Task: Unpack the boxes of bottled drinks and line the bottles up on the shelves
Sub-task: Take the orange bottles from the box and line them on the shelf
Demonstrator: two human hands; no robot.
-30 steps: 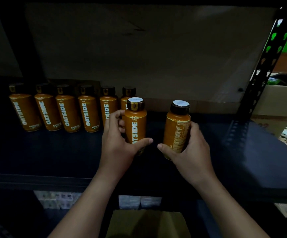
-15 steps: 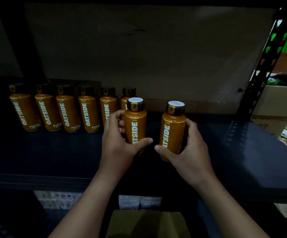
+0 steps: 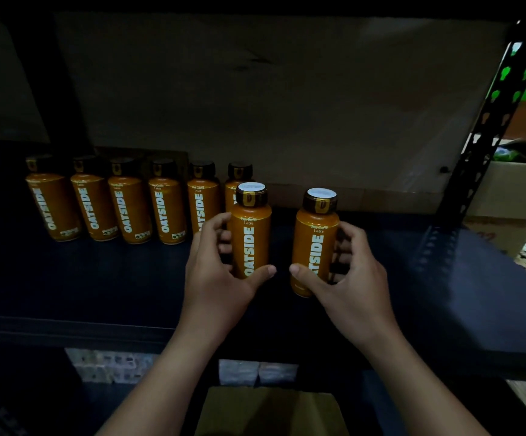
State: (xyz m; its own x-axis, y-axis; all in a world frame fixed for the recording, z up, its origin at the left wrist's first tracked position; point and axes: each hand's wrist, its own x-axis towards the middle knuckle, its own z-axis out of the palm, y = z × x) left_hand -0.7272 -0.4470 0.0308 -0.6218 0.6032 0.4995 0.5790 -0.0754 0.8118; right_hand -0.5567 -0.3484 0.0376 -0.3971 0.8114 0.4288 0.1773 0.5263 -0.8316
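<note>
- Centrally, your left hand [image 3: 220, 275] curls round an upright orange bottle [image 3: 250, 234]: the thumb lies across its lower front and the fingers wrap behind its left side.
- Your right hand [image 3: 349, 278] grips a second bottle [image 3: 315, 243] in the mirror manner, with the thumb across the lower front and the fingers curled round the right side.
- Both held bottles stand upright, side by side with a narrow gap between them; each shows a white-topped dark cap and the word OATSIDE running vertically on the side facing you.
- Whether either held bottle rests on the dark shelf [image 3: 98, 278] or sits just above it cannot be told, since your hands cover the bases.
- A row of six bottles [image 3: 129, 209] stands along the back of the shelf to the left, labels turned forward; the rightmost of the row lies directly behind the bottle in your left hand and is partly hidden by it.
- Behind the shelf, a large brown cardboard sheet [image 3: 286, 105] forms the backdrop.
- To the right, a black perforated upright [image 3: 491, 121] of the rack rises at a slant, and beyond it a cardboard box [image 3: 507, 190] sits outside the rack.
- Below the shelf edge, between your forearms, a brown carton [image 3: 271, 410] is in view, with pale packages [image 3: 110, 363] on the lower level behind it.
</note>
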